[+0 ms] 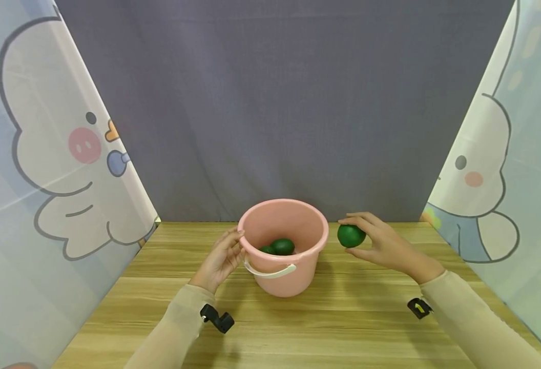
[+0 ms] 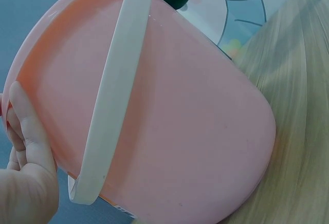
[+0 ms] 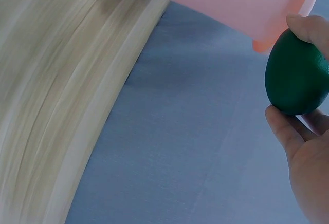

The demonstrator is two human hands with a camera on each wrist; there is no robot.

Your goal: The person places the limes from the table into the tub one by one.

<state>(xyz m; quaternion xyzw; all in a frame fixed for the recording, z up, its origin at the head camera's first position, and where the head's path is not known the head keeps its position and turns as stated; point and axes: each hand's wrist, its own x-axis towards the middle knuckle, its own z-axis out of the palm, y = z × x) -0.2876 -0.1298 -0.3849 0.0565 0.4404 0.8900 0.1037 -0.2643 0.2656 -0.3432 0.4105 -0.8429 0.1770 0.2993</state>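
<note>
A pink bucket [image 1: 285,277] with a white handle [image 1: 270,273] stands upright on the table. At its left side my left hand [image 1: 222,260] grips the rim, its thumb against the outer wall in the left wrist view. To the right of the bucket, my right hand [image 1: 375,242] holds a smooth, dark green egg-shaped fruit [image 3: 295,75] between thumb and fingertips. That fruit is raised above the table, near rim height and apart from the bucket. Inside the bucket lie two similar green fruits [image 1: 283,246], one partly hidden behind the near rim.
The wood-grain table [image 1: 270,333] ends at a grey cloth backdrop [image 1: 279,113] close behind the bucket. Cartoon-printed curtains [image 1: 35,215] hang along both sides. Each wrist wears a small black mount [image 1: 217,318].
</note>
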